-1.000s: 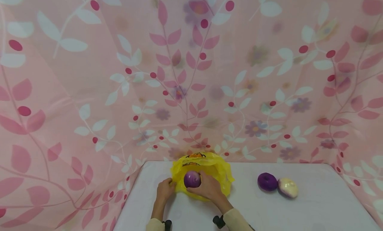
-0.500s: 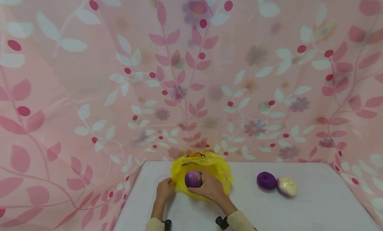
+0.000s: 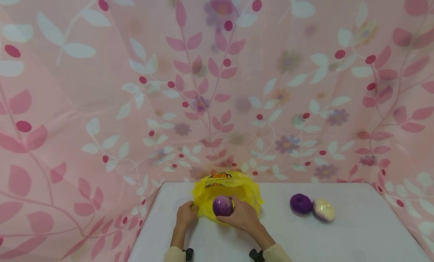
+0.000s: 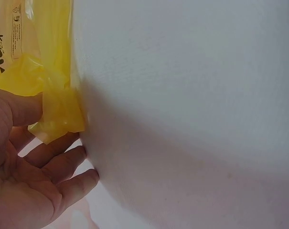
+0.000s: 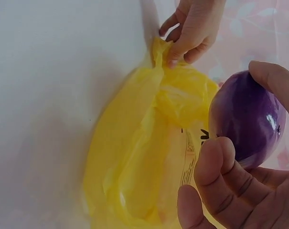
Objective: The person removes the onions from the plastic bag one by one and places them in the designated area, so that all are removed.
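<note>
My right hand (image 3: 243, 216) grips a glossy, round purple vegetable (image 3: 222, 206) with a paler patch, thumb and fingers around its sides. In the head view it overlaps the open mouth of a yellow plastic bag (image 3: 203, 192); in the right wrist view the purple vegetable (image 5: 247, 117) shows off to one side of the bag (image 5: 130, 157). At the bag's left edge, my left hand (image 3: 186, 214) pinches the plastic between thumb and fingers. The left wrist view shows the gathered yellow film (image 4: 60, 112) under that thumb, the other fingers loosely bent.
Toward the right of the white table (image 3: 356, 239) lie a dark purple round vegetable (image 3: 300, 204) with a dimple and a cream one with purple edges (image 3: 323, 210), side by side. A pink floral curtain (image 3: 244, 141) hangs behind and around the table.
My right hand has drawn the purple vegetable slightly to the right and toward me over the bag's mouth. The left hand keeps its pinch on the bag's edge.
</note>
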A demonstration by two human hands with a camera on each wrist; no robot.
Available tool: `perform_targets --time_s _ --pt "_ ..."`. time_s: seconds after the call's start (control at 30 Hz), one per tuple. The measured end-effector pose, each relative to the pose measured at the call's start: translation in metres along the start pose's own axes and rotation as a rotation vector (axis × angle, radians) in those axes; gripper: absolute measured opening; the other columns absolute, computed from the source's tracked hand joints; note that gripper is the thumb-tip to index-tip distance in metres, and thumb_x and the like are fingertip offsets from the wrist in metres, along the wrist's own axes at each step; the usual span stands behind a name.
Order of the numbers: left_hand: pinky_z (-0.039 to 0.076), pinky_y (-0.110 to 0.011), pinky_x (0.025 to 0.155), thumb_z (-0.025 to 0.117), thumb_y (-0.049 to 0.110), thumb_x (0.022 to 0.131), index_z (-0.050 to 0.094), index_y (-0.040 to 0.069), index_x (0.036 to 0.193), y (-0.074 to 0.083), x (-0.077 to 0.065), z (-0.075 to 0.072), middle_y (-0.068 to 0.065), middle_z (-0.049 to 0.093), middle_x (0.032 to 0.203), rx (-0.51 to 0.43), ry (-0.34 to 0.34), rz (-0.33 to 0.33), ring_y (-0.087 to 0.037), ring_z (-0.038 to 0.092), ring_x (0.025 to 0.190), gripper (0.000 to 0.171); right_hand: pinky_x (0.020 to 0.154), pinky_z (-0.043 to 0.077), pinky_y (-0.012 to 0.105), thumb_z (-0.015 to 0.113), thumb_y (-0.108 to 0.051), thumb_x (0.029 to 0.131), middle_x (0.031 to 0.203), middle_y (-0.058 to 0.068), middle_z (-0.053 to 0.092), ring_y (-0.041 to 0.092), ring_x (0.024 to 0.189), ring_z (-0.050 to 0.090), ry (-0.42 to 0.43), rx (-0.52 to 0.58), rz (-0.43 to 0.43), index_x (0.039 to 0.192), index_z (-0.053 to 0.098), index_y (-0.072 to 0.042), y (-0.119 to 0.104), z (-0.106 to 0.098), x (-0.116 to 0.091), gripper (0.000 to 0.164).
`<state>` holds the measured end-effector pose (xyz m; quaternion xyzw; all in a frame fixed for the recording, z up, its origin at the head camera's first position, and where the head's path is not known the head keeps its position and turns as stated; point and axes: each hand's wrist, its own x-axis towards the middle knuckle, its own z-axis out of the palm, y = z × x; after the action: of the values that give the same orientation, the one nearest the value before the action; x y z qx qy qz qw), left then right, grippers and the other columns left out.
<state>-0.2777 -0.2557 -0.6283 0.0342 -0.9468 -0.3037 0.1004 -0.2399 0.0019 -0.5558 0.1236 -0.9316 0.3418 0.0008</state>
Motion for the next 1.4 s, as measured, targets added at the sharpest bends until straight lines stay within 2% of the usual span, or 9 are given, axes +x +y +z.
perform_targets --time_s 0.3,0.43,0.63,0.93,1.23,1.4 --pt "0.035 -0.035 0.060 0.068 0.010 0.088 0.056 0.008 0.076 0.002 0.000 -0.001 -0.002 0.045 0.067 -0.008 -0.020 -0.020 -0.019 0.041 0.063 0.016 0.062 0.046 0.032 0.072 -0.077 0.064 0.082 -0.007 0.061 0.012 0.070 0.052 -0.014 -0.005 0.001 0.120 0.057 -0.015 0.004 -0.006 -0.008 0.085" --pt "0.034 -0.034 0.060 0.068 0.009 0.087 0.055 0.008 0.075 0.001 -0.001 -0.001 -0.002 0.045 0.066 -0.002 -0.006 -0.011 -0.019 0.040 0.062 0.018 0.060 0.044 0.031 0.070 -0.078 0.064 0.080 -0.007 0.060 0.012 0.068 0.051 -0.004 -0.014 0.001 0.122 0.057 -0.015 0.007 -0.009 -0.012 0.087" --pt "0.034 -0.034 0.060 0.068 0.009 0.088 0.055 0.008 0.076 0.002 0.000 -0.001 -0.001 0.044 0.066 -0.012 -0.022 -0.024 -0.018 0.041 0.063 0.018 0.060 0.043 0.031 0.070 -0.079 0.063 0.076 -0.007 0.059 0.012 0.065 0.049 0.002 -0.034 0.030 0.121 0.058 -0.016 0.011 -0.015 -0.017 0.086" --pt "0.036 -0.035 0.059 0.068 0.009 0.087 0.059 0.006 0.079 0.002 -0.002 -0.001 -0.003 0.050 0.069 -0.012 -0.006 -0.016 -0.020 0.042 0.064 0.013 0.058 0.041 0.033 0.069 -0.081 0.061 0.073 -0.007 0.054 0.014 0.067 0.048 0.017 -0.057 0.060 0.125 0.057 -0.016 0.021 -0.024 -0.025 0.092" --pt "0.032 -0.032 0.056 0.068 0.009 0.087 0.052 0.009 0.073 0.001 0.000 -0.002 0.000 0.040 0.063 -0.008 -0.025 -0.017 -0.018 0.038 0.059 0.021 0.057 0.040 0.033 0.071 -0.080 0.060 0.072 -0.007 0.054 0.014 0.065 0.047 0.042 -0.053 0.073 0.124 0.058 -0.017 0.032 -0.035 -0.034 0.091" --pt "0.032 -0.032 0.056 0.068 0.009 0.087 0.053 0.009 0.073 0.001 -0.001 -0.002 0.000 0.040 0.063 -0.007 -0.022 -0.020 -0.017 0.038 0.060 0.021 0.057 0.040 0.033 0.070 -0.080 0.061 0.071 -0.007 0.052 0.014 0.065 0.047 0.043 -0.073 0.084 0.124 0.058 -0.015 0.037 -0.040 -0.038 0.091"
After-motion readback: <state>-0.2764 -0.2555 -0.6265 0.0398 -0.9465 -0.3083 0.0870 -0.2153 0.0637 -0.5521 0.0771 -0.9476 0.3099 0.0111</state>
